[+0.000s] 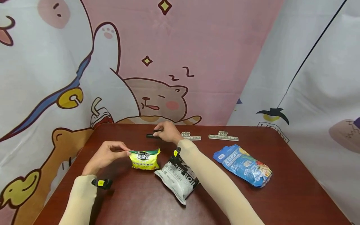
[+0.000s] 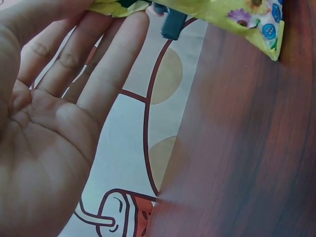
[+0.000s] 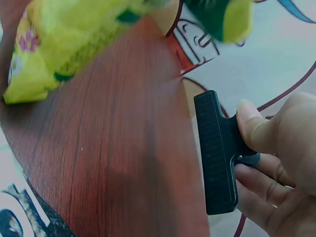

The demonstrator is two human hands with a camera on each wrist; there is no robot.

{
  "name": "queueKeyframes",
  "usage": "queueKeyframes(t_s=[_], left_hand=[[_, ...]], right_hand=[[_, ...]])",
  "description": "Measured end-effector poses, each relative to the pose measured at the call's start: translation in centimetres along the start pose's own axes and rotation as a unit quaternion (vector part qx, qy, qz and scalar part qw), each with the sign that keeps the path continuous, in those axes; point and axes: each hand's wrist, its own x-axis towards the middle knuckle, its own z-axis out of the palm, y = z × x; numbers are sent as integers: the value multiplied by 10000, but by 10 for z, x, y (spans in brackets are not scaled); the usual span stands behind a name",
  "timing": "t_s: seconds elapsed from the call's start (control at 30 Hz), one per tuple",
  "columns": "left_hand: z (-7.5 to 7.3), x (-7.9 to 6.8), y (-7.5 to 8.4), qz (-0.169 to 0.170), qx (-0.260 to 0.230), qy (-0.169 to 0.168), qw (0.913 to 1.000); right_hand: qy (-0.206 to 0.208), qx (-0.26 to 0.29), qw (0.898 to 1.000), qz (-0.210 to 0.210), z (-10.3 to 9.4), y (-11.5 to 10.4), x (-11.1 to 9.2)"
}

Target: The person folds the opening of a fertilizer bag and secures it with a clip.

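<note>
My left hand (image 1: 104,156) pinches the upper left corner of a small yellow snack bag (image 1: 144,162) with a green top edge, which stands at the middle left of the table. In the left wrist view, the straight fingers reach up to the bag (image 2: 222,15). Farther back, my right hand (image 1: 169,132) holds a black bag clip (image 3: 217,158) by its handles, between thumb and fingers. The clip's long ribbed bar points toward the left, close to the table's far edge and beyond the yellow bag.
A black-and-white bag (image 1: 175,179) lies partly under the right forearm. To the right is a blue patterned bag (image 1: 243,165). Two clips with piano-key bars, one left (image 1: 192,137) and one right (image 1: 223,137), lie near the back edge. A cartoon-printed cloth (image 1: 197,47) hangs behind the table.
</note>
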Motion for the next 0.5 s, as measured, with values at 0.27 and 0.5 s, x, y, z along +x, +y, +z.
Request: queueKeyframes(t_s=[0.27, 0.5], left_hand=[[-1, 0, -2, -4, 21, 12, 10000], [-1, 2, -4, 259, -60, -30, 9996]], right_hand=[[323, 146, 9994, -42, -10, -17, -16], [668, 200, 9974, -164, -19, -23, -30]])
